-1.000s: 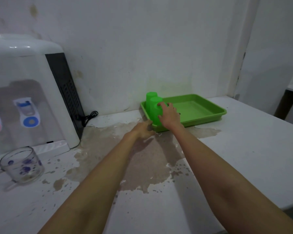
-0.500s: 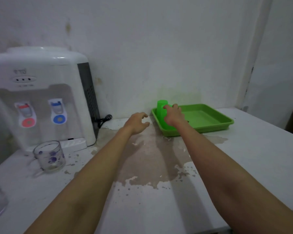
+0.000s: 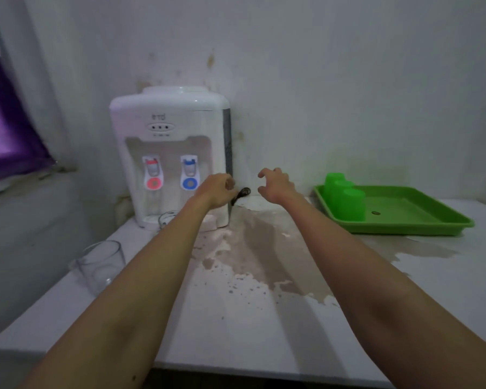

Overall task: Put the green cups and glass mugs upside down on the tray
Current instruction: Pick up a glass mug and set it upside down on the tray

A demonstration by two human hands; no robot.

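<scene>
We see both arms stretched forward over the white table (image 3: 264,327), and neither hand holds anything. The left hand (image 3: 215,190) is in the air in front of the water dispenser (image 3: 169,155), with its fingers (image 3: 228,183) curled loosely inward, almost closed but around nothing. The right hand (image 3: 275,185) is just beside it, also in the air, with its fingers (image 3: 264,173) spread and bent like a claw, thumb and index apart. Between the two hands we see a black cable (image 3: 242,193) lying by the wall. The green tray (image 3: 421,224) stands at the far right of the table, well apart from both hands. Three green cups (image 3: 348,203) stand upside down in a row along its left side, touching one another. A small dark round thing lies on the tray floor, too small for us to tell what it is. One glass mug (image 3: 101,265) stands upright near the left edge of the table, under the left forearm. A second glass mug (image 3: 167,217) is at the foot of the dispenser, mostly hidden by the same forearm. A large brown stain (image 3: 264,248) covers the middle of the table. A purple curtain (image 3: 3,130) hangs at the far left.
</scene>
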